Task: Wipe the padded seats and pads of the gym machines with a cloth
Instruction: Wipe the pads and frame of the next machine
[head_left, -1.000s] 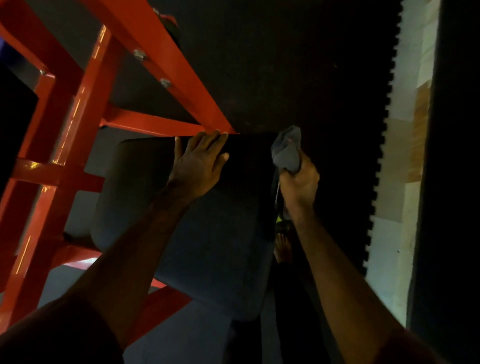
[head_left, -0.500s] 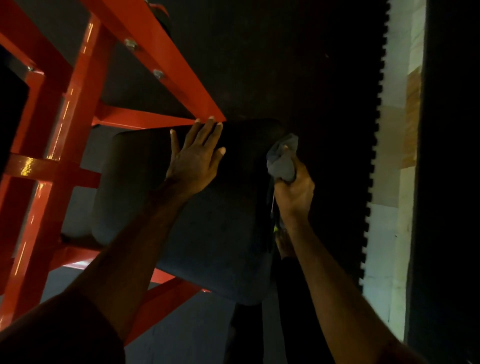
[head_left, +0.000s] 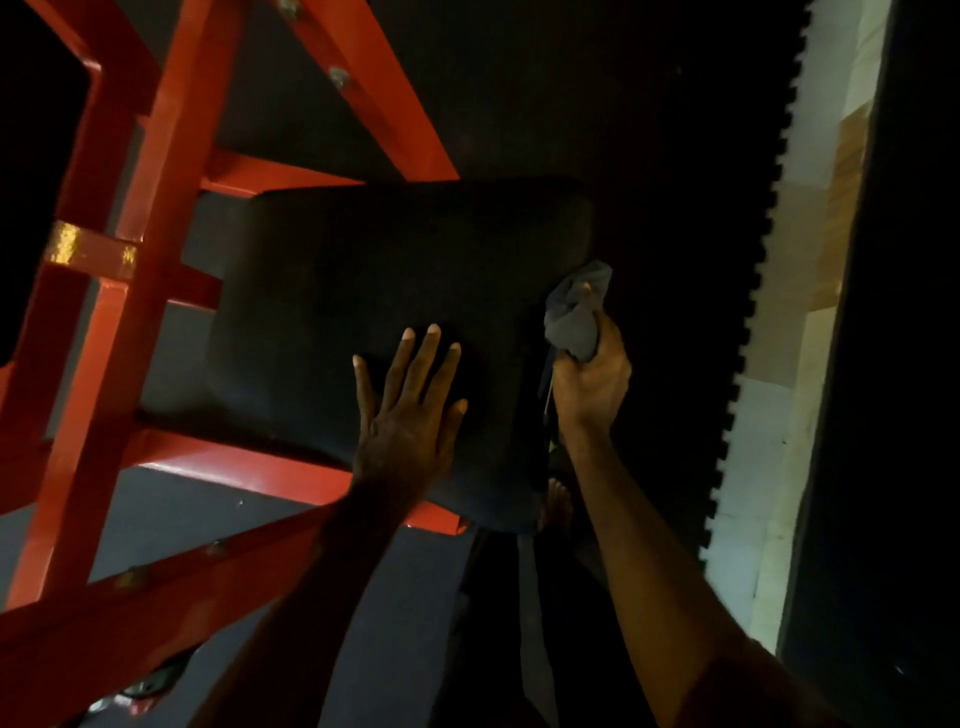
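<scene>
A dark padded seat (head_left: 363, 291) fills the middle of the view, bolted to a red steel frame (head_left: 156, 171). My left hand (head_left: 410, 410) lies flat on the pad near its front right corner, fingers straight and spread. At the pad's right edge, my right hand (head_left: 592, 384) grips a bunched grey cloth (head_left: 574, 312). The cloth touches the side of the pad.
Red frame bars cross at the left, top and bottom left. Black rubber floor mats (head_left: 649, 130) with a toothed edge lie to the right, beside pale floor tiles (head_left: 763, 415). A dark upright panel (head_left: 893, 364) runs along the far right. A bare foot (head_left: 558, 499) shows below the pad.
My left hand has slid from the pad's far edge back toward its near right corner. My right hand with the cloth has moved down along the pad's right side.
</scene>
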